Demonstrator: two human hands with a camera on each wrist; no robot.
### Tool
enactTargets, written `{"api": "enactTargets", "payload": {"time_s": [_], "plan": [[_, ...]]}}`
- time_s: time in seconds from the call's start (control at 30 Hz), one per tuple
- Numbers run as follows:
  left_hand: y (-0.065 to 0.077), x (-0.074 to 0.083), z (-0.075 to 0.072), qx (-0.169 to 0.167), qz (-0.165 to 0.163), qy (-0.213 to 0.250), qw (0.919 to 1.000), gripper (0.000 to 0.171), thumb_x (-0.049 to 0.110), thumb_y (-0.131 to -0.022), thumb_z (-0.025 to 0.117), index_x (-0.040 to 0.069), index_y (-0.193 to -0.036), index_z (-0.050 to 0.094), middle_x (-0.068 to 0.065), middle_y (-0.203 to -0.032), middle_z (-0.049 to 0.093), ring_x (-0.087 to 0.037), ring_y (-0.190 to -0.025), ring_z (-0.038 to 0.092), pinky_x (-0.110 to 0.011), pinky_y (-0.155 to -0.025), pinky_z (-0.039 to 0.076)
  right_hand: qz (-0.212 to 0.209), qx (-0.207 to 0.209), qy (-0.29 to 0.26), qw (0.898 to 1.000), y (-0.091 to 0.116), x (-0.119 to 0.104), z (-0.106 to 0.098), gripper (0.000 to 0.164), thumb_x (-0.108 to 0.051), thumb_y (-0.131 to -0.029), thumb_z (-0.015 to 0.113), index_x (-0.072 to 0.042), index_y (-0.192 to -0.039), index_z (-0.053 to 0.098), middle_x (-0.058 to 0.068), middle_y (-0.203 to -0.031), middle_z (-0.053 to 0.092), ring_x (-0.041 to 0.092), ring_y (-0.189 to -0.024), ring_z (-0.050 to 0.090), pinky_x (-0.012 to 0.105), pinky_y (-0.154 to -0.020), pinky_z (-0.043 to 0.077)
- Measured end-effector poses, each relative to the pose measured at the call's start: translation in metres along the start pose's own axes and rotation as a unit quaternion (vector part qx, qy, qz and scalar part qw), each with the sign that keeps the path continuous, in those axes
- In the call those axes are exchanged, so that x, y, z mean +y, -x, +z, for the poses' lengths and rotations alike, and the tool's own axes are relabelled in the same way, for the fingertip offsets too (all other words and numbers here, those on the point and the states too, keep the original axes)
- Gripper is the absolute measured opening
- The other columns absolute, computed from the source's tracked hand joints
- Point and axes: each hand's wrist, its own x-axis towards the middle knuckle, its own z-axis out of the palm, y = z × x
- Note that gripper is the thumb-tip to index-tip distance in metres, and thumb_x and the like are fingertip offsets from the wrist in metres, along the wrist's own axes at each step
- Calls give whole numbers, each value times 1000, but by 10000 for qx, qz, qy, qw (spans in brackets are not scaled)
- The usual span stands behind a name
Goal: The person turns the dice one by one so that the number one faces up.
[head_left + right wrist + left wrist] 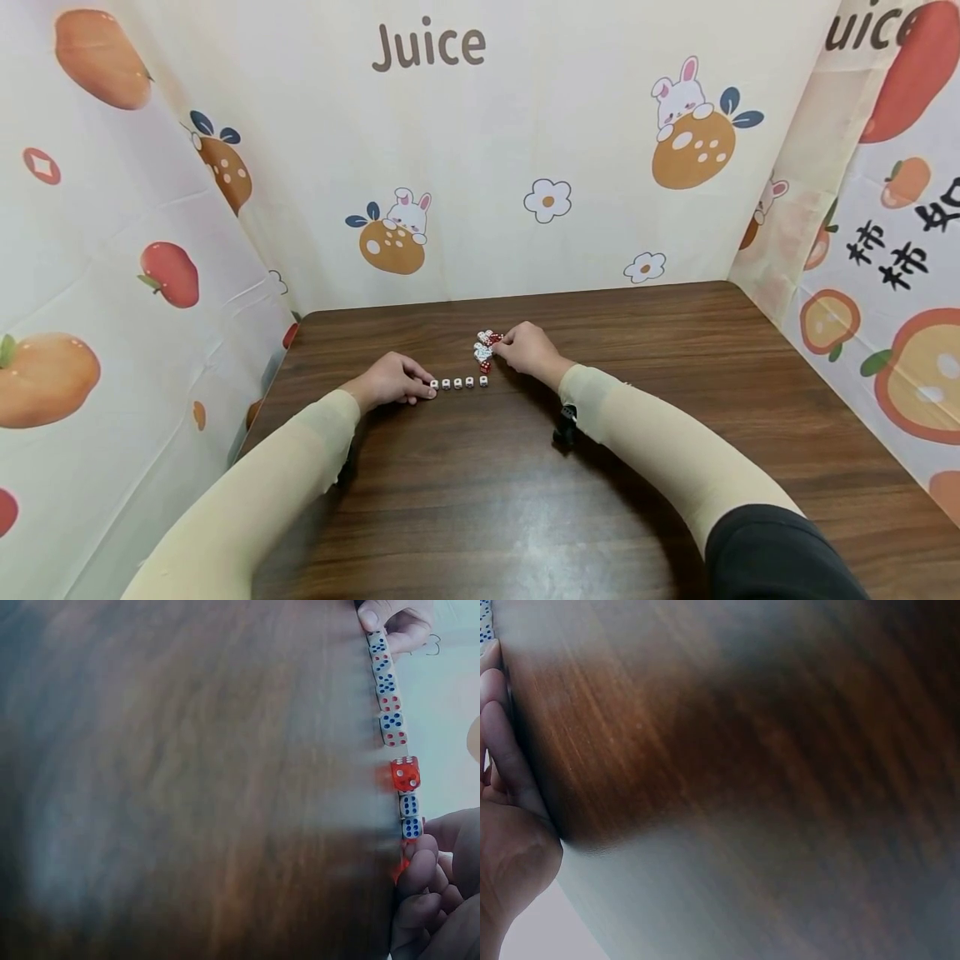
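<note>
Several white dice stand in a spaced row on the table, with the die at the right end a bit farther apart. At the row's left end my left hand pinches a white die between thumb and forefinger. Behind the row lies a small heap of white dice and red dice. My right hand reaches into the heap's right side, fingers bent; whether a die is between the fingertips is hidden. In the right wrist view a clear red die stands near those fingers.
The dark wood-grain table runs back to a curtain printed with fruit, rabbits and flowers. More printed cloth hangs on both sides. A small black object hangs at the right wrist.
</note>
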Motion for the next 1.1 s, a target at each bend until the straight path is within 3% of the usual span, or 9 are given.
{"api": "enactTargets", "payload": {"time_s": [0.17,0.37,0.67,0.93,1.1], "plan": [[1,1,0,5,-12,-19,10000,26,22,-84,93,10,-104,83,-2,-91,78,-9,-64,65,-27,-61,57,66,13,-36,10000,0,-1,0,34,-36,-105,68,-18,-79,81,2,-62,71,13,-47,58,27,-50,47],[0,0,0,10,-2,-47,10000,26,22,-83,93,10,-104,83,-2,-90,77,-9,-64,65,-27,-61,57,75,-38,-112,9999,1,0,-1,32,-35,-104,69,-19,-79,83,2,-63,72,13,-49,59,27,-52,49],[-1,-1,0,-7,21,-35,10000,26,22,-83,93,10,-104,83,-2,-89,78,-9,-64,65,-27,-61,57,-56,-169,-154,9997,3,3,-4,20,-30,-103,71,-17,-97,86,1,-69,74,14,-53,63,29,-55,54],[0,0,-1,24,48,-127,9999,26,23,-83,93,11,-104,83,-2,-91,78,-10,-65,65,-27,-61,57,-216,-235,-100,9994,7,3,-7,17,-25,-102,72,-16,-95,85,1,-68,73,12,-53,62,27,-54,53],[0,0,-1,9,52,-130,9999,26,23,-83,93,10,-104,83,-2,-91,78,-10,-64,66,-27,-61,57,-277,-231,-309,9989,8,4,-5,13,-23,-100,75,-14,-105,83,1,-73,73,12,-57,63,27,-55,54]]}}
